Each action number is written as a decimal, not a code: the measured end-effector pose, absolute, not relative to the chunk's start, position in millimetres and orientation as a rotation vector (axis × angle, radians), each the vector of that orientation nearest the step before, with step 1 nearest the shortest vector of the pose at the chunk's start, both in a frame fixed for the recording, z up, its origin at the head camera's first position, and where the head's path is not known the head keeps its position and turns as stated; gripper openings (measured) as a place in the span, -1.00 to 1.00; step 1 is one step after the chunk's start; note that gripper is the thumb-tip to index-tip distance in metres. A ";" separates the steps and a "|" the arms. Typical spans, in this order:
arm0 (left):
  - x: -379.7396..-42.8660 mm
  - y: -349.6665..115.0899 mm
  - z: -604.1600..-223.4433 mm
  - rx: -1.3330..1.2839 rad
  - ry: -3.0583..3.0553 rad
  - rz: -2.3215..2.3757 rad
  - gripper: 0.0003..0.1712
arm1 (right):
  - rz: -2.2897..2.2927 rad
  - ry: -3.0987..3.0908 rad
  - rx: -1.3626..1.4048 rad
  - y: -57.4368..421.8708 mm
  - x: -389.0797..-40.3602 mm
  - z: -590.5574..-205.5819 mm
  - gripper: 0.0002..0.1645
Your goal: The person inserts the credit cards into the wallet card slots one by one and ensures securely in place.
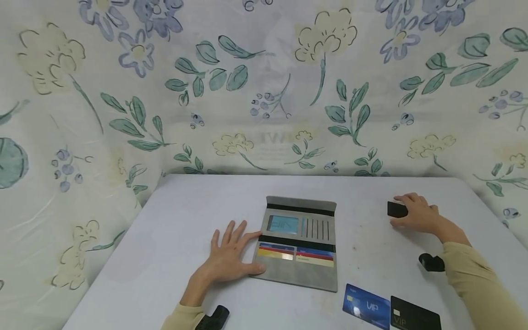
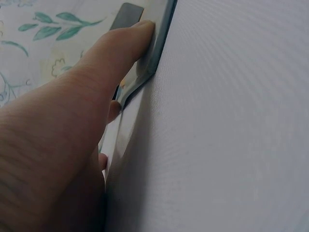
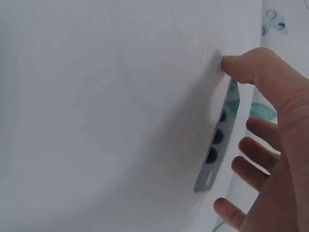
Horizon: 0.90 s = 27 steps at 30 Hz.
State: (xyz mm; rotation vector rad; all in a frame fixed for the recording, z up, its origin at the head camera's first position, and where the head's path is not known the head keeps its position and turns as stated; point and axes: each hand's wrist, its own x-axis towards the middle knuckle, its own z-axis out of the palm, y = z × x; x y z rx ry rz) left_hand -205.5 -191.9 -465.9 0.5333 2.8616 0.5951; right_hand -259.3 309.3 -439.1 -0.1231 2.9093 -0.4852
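An unfolded grey wallet (image 1: 294, 277) lies on the table, with a clear window, narrow card slots and two striped blue, red and yellow cards (image 1: 315, 257) in its lower pocket. My left hand (image 1: 224, 259) is spread at its left side; the thumb (image 2: 137, 36) rests on the lower corner and the index finger reaches the left edge. At the far right my right hand (image 1: 420, 215) is over a small flat black card (image 1: 396, 209). In the right wrist view, the thin glossy card (image 3: 219, 145) lies between thumb and fingers, which stand apart from it.
A blue VIP card (image 1: 366, 306) and a black VIP card (image 1: 414, 315) lie side by side at the front right. Black wrist devices (image 1: 431, 262) sit at both sleeves. Flowered cloth (image 1: 264, 91) hangs behind the white table (image 1: 198, 197).
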 end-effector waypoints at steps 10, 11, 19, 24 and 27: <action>-205.1 -190.2 -463.1 0.546 2.848 0.605 -0.02 | -0.451 2.879 -0.051 334.5 -250.2 -429.8 -0.12; -205.1 -190.2 -462.6 0.544 2.846 0.609 -0.02 | -0.448 2.875 -0.051 334.0 -250.4 -428.3 -0.14; -204.4 -192.2 -460.2 0.540 2.853 0.611 -0.03 | -0.450 2.839 -0.014 329.5 -252.7 -424.9 -0.18; -203.8 -193.3 -461.9 0.533 2.858 0.614 -0.03 | -0.516 2.841 -0.033 328.8 -251.3 -429.3 -0.19; -204.0 -193.2 -463.4 0.538 2.856 0.612 -0.03 | -0.518 2.837 -0.030 327.3 -248.6 -428.2 -0.21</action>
